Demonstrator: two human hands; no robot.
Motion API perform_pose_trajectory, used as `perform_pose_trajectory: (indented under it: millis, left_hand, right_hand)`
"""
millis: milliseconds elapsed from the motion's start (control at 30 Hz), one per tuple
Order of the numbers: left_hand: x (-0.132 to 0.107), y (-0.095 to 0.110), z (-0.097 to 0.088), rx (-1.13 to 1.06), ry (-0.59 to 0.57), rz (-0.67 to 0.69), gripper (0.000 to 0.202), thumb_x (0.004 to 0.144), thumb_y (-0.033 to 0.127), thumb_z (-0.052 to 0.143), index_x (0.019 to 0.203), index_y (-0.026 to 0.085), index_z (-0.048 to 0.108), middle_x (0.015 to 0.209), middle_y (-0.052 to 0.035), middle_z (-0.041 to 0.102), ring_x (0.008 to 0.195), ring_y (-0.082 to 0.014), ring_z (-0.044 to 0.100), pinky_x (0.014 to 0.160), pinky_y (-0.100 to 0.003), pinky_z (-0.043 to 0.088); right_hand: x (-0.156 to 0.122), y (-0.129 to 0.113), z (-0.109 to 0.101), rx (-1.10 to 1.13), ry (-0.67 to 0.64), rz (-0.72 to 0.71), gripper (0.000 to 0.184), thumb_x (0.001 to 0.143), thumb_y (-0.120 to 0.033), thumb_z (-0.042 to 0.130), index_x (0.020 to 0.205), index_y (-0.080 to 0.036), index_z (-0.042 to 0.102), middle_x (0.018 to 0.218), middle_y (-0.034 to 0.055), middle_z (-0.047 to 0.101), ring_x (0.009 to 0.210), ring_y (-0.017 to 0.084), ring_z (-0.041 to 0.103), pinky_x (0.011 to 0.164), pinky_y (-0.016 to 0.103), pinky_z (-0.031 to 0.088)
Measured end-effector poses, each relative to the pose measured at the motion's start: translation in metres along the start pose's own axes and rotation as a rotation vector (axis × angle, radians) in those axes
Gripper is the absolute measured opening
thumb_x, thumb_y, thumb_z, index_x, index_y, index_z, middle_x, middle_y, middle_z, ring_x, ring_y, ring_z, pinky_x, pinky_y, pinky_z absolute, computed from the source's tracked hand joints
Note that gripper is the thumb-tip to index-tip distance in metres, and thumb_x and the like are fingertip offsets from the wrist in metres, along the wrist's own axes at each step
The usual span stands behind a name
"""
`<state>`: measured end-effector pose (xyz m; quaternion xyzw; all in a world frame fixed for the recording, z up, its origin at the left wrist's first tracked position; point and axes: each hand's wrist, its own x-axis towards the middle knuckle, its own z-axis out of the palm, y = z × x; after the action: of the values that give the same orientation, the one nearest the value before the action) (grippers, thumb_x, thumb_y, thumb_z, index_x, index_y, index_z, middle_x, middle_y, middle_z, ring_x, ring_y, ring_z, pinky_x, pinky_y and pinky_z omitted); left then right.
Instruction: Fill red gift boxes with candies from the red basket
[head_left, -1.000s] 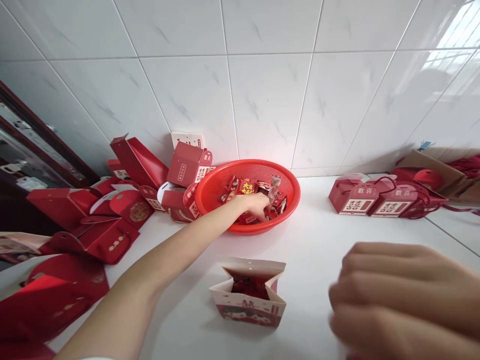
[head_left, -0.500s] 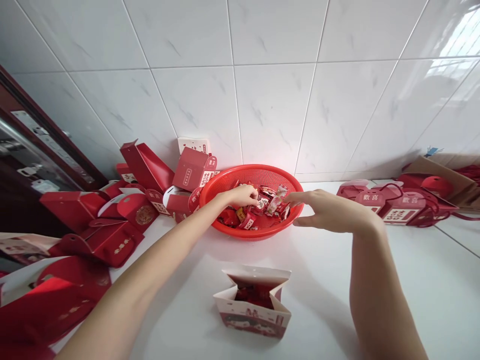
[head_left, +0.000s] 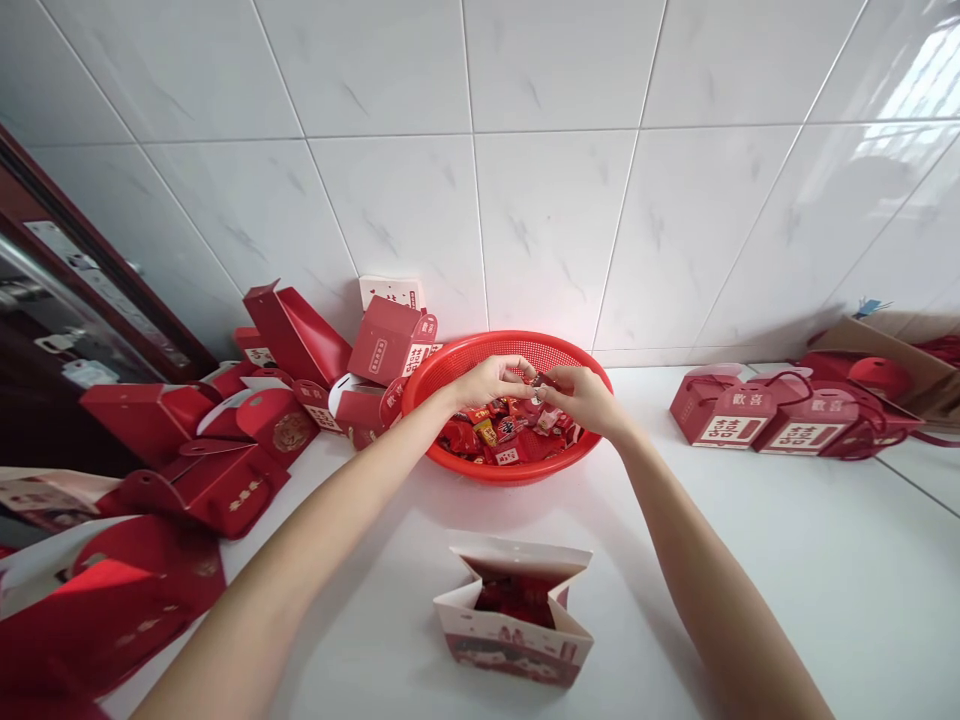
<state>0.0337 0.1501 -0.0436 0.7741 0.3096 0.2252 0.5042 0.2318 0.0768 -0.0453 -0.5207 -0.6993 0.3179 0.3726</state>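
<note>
Glossy, crinkle-wrapped red sweets [head_left: 506, 435] lie heaped in the middle of the scene, flashes of yellow and white print among them, all inside a round red plastic basket [head_left: 540, 350] with a finely perforated mesh wall and a smooth rim. And over the heap, both hands meet! The left hand [head_left: 495, 382] comes in from seven o'clock, fingers curled above the sweets; whether its grip is clenched on anything, I can't tell. From five o'clock, the right hand [head_left: 579, 393] has its fingertips pinched together on a small dark-red piece [head_left: 541, 380], right beside the left fingertips, details too tiny to read.

Down at six o'clock from the basket stands a pale folded-card carton [head_left: 514, 655], its top gaping, its sides creased inward, red wrapped shapes dim inside. Smooth white worktop [head_left: 375, 620] beneath it all!

Out at nine o'clock, what a jumble: shiny red card boxes [head_left: 225, 490], flaps up, curved tabs and sharp folds at every angle. Over at three o'clock, a tidier row of matte red, house-shaped boxes [head_left: 727, 410] with white label panels, a rough brown cardboard box [head_left: 862, 340] just beyond. Up at twelve, a wall of glossy, grey-veined white tiles [head_left: 555, 230].
</note>
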Motion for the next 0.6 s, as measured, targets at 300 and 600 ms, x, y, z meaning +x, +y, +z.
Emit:
perform_pose_trajectory:
  millis: [300, 600]
  left_hand:
    - [0.001, 0.001, 0.002, 0.192, -0.047, -0.084, 0.037, 0.098, 0.036, 0.043, 0.122, 0.016, 0.063, 0.116, -0.0102, 0.074, 0.105, -0.0207, 0.071, 0.093, -0.034, 0.054]
    - [-0.009, 0.007, 0.006, 0.632, -0.341, -0.281, 0.054, 0.058, 0.001, 0.062, 0.104, 0.025, 0.078, 0.113, 0.0034, 0.078, 0.101, -0.0218, 0.070, 0.082, -0.023, 0.053]
  right_hand:
    - [0.009, 0.021, 0.001, 0.268, 0.063, -0.038, 0.028, 0.073, -0.041, 0.077, 0.075, -0.020, 0.058, 0.075, 0.0029, 0.069, 0.074, 0.021, 0.068, 0.066, 0.032, 0.054]
    - [0.004, 0.015, 0.003, 0.166, 0.075, 0.024, 0.026, 0.079, -0.038, 0.070, 0.076, -0.023, 0.049, 0.071, -0.0003, 0.066, 0.059, 0.017, 0.066, 0.054, 0.027, 0.050]
